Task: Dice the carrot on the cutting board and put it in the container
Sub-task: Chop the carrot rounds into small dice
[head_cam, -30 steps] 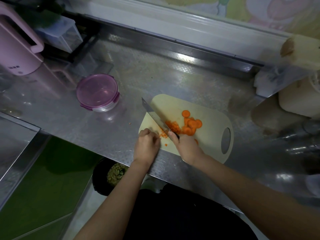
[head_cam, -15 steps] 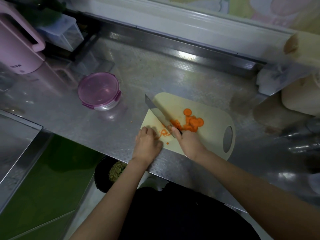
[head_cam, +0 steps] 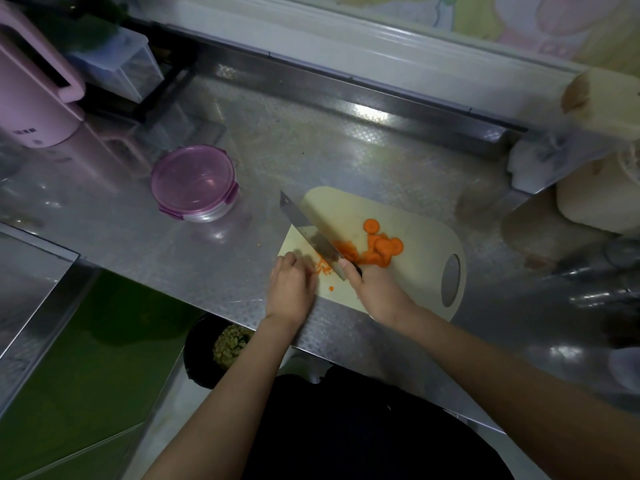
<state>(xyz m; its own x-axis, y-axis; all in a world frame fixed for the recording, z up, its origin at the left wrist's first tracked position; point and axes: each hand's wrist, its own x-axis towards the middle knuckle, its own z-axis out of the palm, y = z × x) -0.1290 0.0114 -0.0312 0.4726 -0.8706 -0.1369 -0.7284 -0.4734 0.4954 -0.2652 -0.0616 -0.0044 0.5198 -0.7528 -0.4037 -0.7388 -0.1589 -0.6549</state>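
Right hand [head_cam: 375, 294] grips knife [head_cam: 308, 230]. Carrot slices [head_cam: 382, 247] sit just beyond its fingers on cutting board [head_cam: 408, 289]. Left hand [head_cam: 291, 289] fingers curled beside diced bits [head_cam: 323, 266], grip unclear. Container [head_cam: 194, 183] well left, lid on, contents hidden. Pink kettle [head_cam: 31, 98] print unreadable.

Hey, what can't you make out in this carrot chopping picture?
Head view only.
- Left hand: fingertips motion-blurred, so whether they pin the carrot bits is unclear.
- Knife: handle hidden inside the right hand.
- Container: its pink lid hides the contents.
- Beige tub: cut off by the right edge.
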